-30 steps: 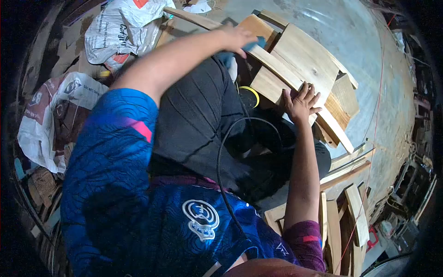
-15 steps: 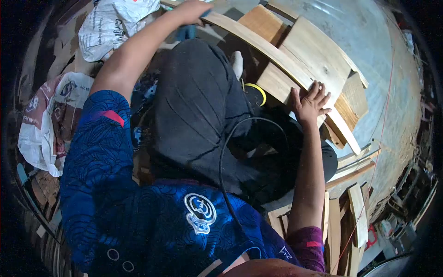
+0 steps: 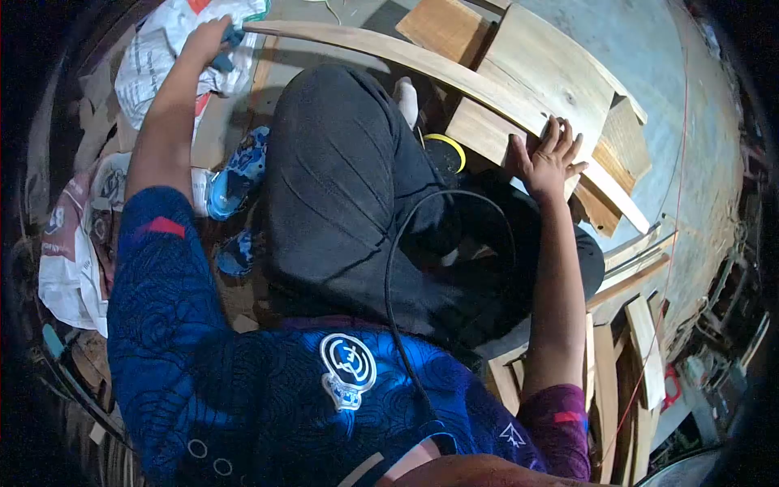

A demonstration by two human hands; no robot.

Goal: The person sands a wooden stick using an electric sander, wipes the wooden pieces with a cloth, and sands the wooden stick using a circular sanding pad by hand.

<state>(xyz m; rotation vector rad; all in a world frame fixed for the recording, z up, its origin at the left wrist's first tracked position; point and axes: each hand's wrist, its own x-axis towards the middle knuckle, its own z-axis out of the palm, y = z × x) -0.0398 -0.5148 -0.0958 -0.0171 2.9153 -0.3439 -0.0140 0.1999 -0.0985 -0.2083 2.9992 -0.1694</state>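
Note:
A long, gently curved wooden strip (image 3: pixel 389 55) stretches from the upper left down to the right, lying over wider boards. My right hand (image 3: pixel 550 164) lies on it near its right end, fingers spread. At the strip's far left tip is my left hand (image 3: pixel 209 40), closed around a dark teal, cloth-like piece (image 3: pixel 230 49) whose exact kind is unclear. Beneath the strip are a wide pale board (image 3: pixel 548 69), a smaller board (image 3: pixel 484 134) and a browner block (image 3: pixel 445 32).
White printed sacks (image 3: pixel 150 69) lie at the left, beside blue patterned sandals (image 3: pixel 243 174). A yellow-rimmed round object (image 3: pixel 452 150) sits near my foot (image 3: pixel 406 101). A black cable (image 3: pixel 389 284) crosses my lap. More wood pieces (image 3: pixel 645 349) are stacked at lower right. A thin red string (image 3: pixel 682 146) runs down the right.
My left hand has moved left with the teal piece, from over the strip to its left tip, uncovering more of its length. My right hand stays spread on the strip, which has shifted slightly.

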